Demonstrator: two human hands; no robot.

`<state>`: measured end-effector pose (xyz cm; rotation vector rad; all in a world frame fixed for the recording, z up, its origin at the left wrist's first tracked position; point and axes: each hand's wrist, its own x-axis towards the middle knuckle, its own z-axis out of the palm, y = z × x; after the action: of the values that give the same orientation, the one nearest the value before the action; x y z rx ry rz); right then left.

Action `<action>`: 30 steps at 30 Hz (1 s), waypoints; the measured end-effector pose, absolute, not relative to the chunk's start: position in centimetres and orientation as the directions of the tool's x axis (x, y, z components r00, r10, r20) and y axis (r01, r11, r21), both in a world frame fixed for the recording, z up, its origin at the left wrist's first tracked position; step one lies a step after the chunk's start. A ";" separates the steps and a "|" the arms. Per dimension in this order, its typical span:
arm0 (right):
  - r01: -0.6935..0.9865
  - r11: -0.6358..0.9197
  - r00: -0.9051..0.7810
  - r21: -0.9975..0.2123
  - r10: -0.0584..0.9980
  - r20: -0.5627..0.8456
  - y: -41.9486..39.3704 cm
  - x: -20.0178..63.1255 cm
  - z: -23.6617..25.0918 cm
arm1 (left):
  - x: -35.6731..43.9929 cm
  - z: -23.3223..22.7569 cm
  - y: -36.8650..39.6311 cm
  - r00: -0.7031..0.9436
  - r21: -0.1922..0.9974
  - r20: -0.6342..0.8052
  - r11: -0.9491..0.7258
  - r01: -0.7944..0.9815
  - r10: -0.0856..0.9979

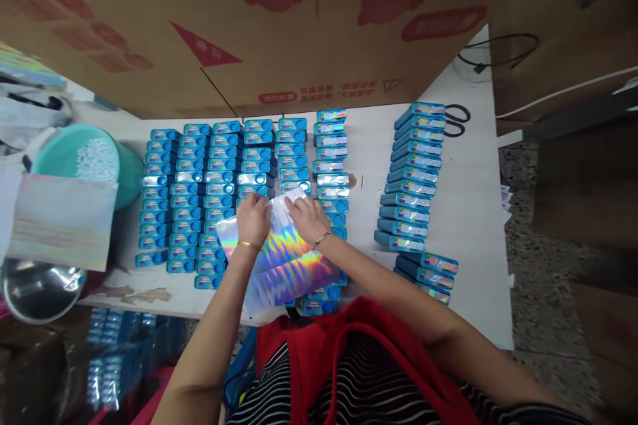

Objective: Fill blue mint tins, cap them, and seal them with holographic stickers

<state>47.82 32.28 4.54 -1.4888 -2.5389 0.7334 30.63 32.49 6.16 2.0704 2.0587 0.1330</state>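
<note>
Closest to the person, over the near edge of the white bench [473, 226], lies a shiny holographic sheet of sticker foil [284, 259], its lower end hanging toward the red apron and striped shirt. Both hands rest on the sheet's far end. The left hand [252, 216], a gold bangle at its wrist, has its fingers curled down and pinching the sheet's upper left corner. The right hand [309, 216], with a thin bracelet, presses its fingers close together on the upper right part, where a whitish piece of the sheet appears to lift between the two hands.

The sheet covers part of the rows of small blue flat boxes [199, 192] laid out across the middle of the bench, so it rests on an uneven bed. From here, I judge that a sharp tug could tear or crease the foil, and a sliding wrist could push the near boxes off the near edge.

Toward the right edge stands a slanted column of stacked blue boxes [413, 172], with black scissors [456, 121] at the far right corner. At the left edge sit a teal plastic tub [87, 159] and another holographic sheet [62, 220]. A large brown cardboard carton [249, 26] closes the far side.
</note>
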 end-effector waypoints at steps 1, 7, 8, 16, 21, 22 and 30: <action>0.801 0.402 -0.516 -0.443 0.839 -0.172 32.3 47.4 4.1 | 30.5 5.9 32.4 0.035 0.201 -0.100 -0.014 0.980 0.994; 0.835 0.367 -0.485 -0.409 0.843 -0.234 32.4 47.1 3.6 | 30.7 5.3 31.8 0.111 0.187 -0.103 -0.091 0.978 0.988; 0.836 0.363 -0.481 -0.411 0.845 -0.234 32.4 47.1 3.7 | 30.7 5.4 31.5 0.122 0.193 -0.104 -0.100 0.976 0.987; 0.798 0.326 -0.475 -0.506 0.858 -0.197 32.7 47.2 4.1 | 33.2 10.9 25.3 -0.034 0.491 -0.007 0.032 0.870 0.999; 0.428 0.010 -0.233 -0.904 0.967 -0.100 30.3 49.7 6.1 | 35.7 14.1 25.1 -0.510 0.921 -0.071 0.253 0.298 0.857; 0.303 -0.057 -0.209 -0.951 0.970 -0.125 29.4 50.3 6.6 | 36.2 14.1 25.5 -0.537 0.951 -0.133 0.261 0.169 0.833; 0.034 -0.266 0.028 -0.963 0.964 -0.265 25.7 54.7 7.8 | 41.0 9.9 26.8 -0.381 0.914 -0.402 0.388 -0.116 0.833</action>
<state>54.65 25.69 7.83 -1.4445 -1.0795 1.3687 40.97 26.85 9.90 0.6455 1.6396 1.1795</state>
